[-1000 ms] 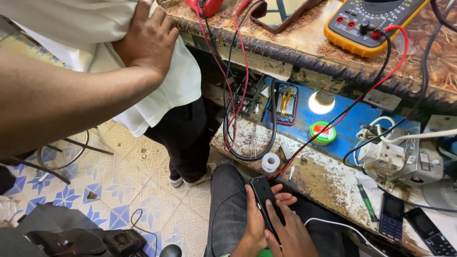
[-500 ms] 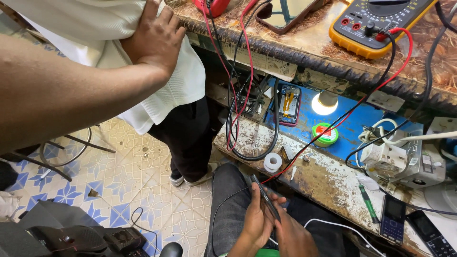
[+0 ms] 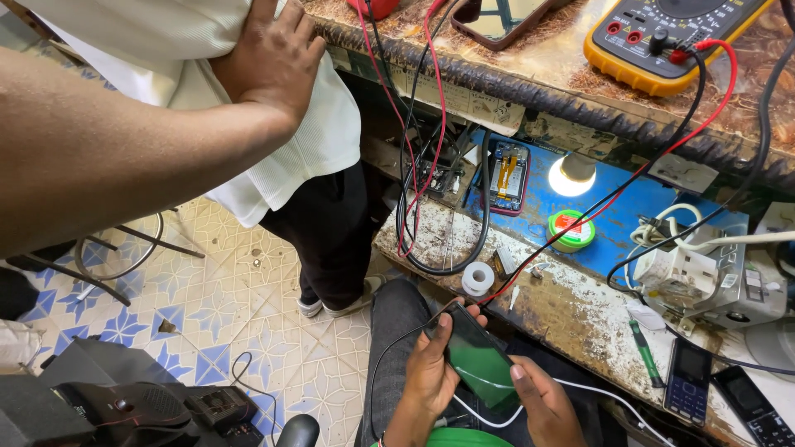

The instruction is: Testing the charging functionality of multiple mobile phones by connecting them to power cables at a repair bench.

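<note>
My left hand (image 3: pixel 269 58) lies flat, fingers slightly apart, on the back of a standing person in a white shirt (image 3: pixel 306 141) and dark trousers. My forearm crosses the upper left of the view. My right hand is out of sight. Below, a seated person in grey jeans holds a dark phone (image 3: pixel 476 360) with a greenish screen in both hands (image 3: pixel 431 372). A thin black cable runs from the phone's top end.
A yellow multimeter (image 3: pixel 662 37) with red and black leads sits on the upper counter. On the lower bench (image 3: pixel 571 306) are an opened phone (image 3: pixel 507 175), a lit bulb (image 3: pixel 567 175), a tape roll (image 3: pixel 477 277), a white power strip (image 3: pixel 704 277) and two keypad phones (image 3: pixel 687 381). A black bag (image 3: pixel 124 406) lies on the tiled floor.
The seated person has turned the phone in their hands, from edge-on to screen-up showing green. My left hand has stayed on the white shirt.
</note>
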